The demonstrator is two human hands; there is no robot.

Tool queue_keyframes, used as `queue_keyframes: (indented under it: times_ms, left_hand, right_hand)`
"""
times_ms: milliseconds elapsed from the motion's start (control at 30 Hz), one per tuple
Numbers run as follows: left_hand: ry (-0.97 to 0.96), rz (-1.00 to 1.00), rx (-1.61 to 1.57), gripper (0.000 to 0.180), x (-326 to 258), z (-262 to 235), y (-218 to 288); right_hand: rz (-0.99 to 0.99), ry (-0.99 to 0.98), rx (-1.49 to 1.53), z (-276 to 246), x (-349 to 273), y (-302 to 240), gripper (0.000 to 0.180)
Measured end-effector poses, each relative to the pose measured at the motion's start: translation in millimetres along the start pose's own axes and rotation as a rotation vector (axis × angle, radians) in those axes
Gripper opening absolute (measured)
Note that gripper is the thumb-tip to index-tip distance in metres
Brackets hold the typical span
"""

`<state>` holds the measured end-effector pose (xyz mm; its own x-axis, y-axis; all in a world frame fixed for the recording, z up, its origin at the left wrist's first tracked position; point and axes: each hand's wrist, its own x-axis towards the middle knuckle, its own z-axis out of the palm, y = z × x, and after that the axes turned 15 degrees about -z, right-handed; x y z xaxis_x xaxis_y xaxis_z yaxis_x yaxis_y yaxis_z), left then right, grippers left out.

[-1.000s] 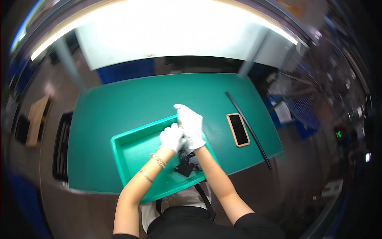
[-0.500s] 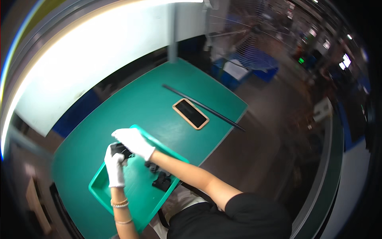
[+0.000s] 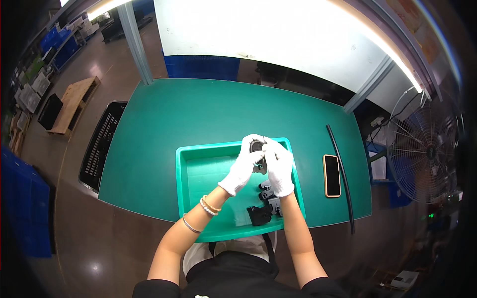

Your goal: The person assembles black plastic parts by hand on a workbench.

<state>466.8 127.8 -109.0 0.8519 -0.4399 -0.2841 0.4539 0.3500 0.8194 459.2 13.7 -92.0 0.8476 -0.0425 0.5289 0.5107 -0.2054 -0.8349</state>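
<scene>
One gloved left hand (image 3: pixel 243 169), one gloved right hand (image 3: pixel 279 169), both gripping a black part (image 3: pixel 257 147) mid-frame, green plastic tray (image 3: pixel 213 174) underneath, phone (image 3: pixel 332 176) at right

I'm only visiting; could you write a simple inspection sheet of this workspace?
Surface: flat green tabletop.
Job's things: small black part, held over a green rectangular plastic tray; black and grey pieces lie inside.
Clutter: tan-edged, black-screened phone and long thin black rod, right of the tray.
Hands: white-gloved left hand holds the part; white-gloved right hand meets it, grip unclear.
Cables: thin dark cable near a round wire-caged fan.
Surroundings: black slotted basket and brown wooden pallet, left.
</scene>
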Motion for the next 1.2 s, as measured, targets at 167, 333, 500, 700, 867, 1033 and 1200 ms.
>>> queue_keyframes:
  times_ms: [167, 333, 500, 700, 867, 1033, 1200]
  left_hand:
    - [0.019, 0.091, 0.111, 0.04, -5.5, -8.8, 12.8]
    - [0.049, 0.246, 0.147, 0.044, -8.1, -6.6, 14.9]
    - [0.063, 0.241, 0.129, 0.039, -7.9, -5.3, 13.7]
    - [0.091, 0.281, 0.192, 0.034, -6.3, -11.1, 10.6]
    - [0.095, 0.27, 0.185, 0.026, -6.2, -8.2, 4.0]
    - [0.113, 0.121, -0.204, 0.037, -3.3, -4.0, 4.1]
    - [0.087, -0.015, -0.327, 0.053, 0.6, -22.1, 10.2]
  right_hand:
    - [-0.237, -0.117, -0.164, -6.7, 0.2, -0.7, 0.023]
    - [-0.335, -0.168, -0.275, -5.4, 0.1, -7.4, 0.025]
    - [-0.395, -0.164, -0.302, -4.6, 0.3, -6.2, 0.027]
    - [-0.366, -0.156, -0.298, -0.1, -3.5, -10.1, 0.025]
    - [-0.208, -0.058, -0.159, 6.4, -7.9, -8.3, 0.017]
    - [-0.207, -0.019, -0.028, 4.9, -3.5, -2.0, 0.021]
    - [0.129, 0.098, 0.179, -13.8, 3.0, -8.4, 0.022]
